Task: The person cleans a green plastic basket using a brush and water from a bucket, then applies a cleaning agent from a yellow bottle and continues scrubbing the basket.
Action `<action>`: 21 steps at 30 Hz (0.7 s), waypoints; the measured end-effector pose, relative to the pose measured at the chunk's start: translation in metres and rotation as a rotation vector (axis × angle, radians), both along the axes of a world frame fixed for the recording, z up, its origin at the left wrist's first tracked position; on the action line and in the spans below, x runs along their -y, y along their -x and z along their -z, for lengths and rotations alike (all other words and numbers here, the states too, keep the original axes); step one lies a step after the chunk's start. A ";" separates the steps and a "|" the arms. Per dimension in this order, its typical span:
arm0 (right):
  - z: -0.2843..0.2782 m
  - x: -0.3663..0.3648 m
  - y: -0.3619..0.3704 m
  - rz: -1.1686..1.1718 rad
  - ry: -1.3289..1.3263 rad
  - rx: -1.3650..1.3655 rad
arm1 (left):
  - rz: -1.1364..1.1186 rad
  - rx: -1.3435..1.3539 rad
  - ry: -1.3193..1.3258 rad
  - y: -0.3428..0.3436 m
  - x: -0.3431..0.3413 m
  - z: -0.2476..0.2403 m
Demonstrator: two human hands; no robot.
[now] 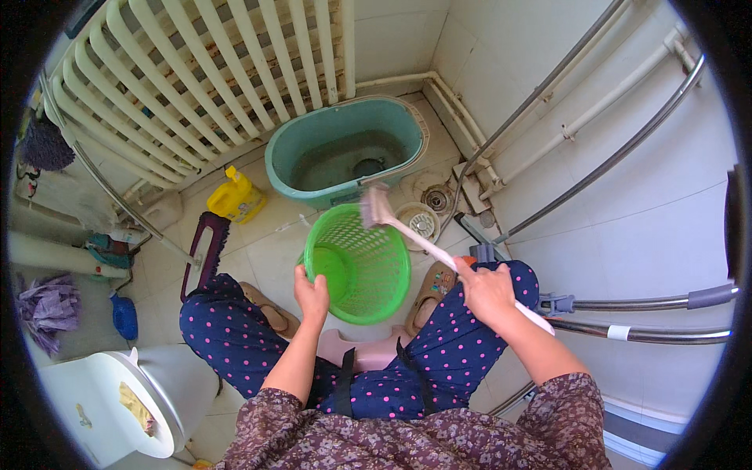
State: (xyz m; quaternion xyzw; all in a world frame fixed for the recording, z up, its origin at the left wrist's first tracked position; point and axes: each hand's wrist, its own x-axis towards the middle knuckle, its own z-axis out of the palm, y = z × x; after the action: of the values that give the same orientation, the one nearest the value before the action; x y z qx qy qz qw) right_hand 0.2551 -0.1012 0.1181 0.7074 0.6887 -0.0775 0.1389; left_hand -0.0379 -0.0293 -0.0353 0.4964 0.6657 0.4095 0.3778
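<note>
My left hand (312, 298) is closed on the near left rim of a bright green plastic basket (389, 270). The basket is tilted, its opening toward the upper left, and its side wall is full of holes. In my right hand (487, 293) is a long-handled scrub brush (406, 230) with a pale pink handle. Its bristle head is over the far edge of the basket, beside the near rim of a teal tub (286, 185). Murky water and a dark round patch show inside the tub.
A yellow jug (236, 197) and a purple-edged mop head (205, 254) are on the tiled floor at left. A floor drain (436, 198) lies right of the tub. The radiator (196, 70), metal poles (627, 149) and a white bin (168, 392) surround me.
</note>
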 end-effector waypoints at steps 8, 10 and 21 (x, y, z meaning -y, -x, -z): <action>-0.014 0.025 0.029 -0.197 -0.176 -0.232 | 0.019 -0.002 -0.015 -0.007 -0.004 0.014; -0.014 0.027 0.033 -0.163 -0.074 -0.204 | 0.015 0.011 -0.023 -0.004 -0.006 0.018; 0.000 0.016 -0.015 0.089 0.126 -0.056 | -0.030 -0.009 -0.216 -0.012 0.010 0.009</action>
State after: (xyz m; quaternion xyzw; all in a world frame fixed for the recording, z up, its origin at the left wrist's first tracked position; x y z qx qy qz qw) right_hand 0.2699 -0.1172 0.1177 0.7247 0.6539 -0.1465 0.1602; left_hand -0.0262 -0.0390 -0.0447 0.5261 0.6266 0.4824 0.3129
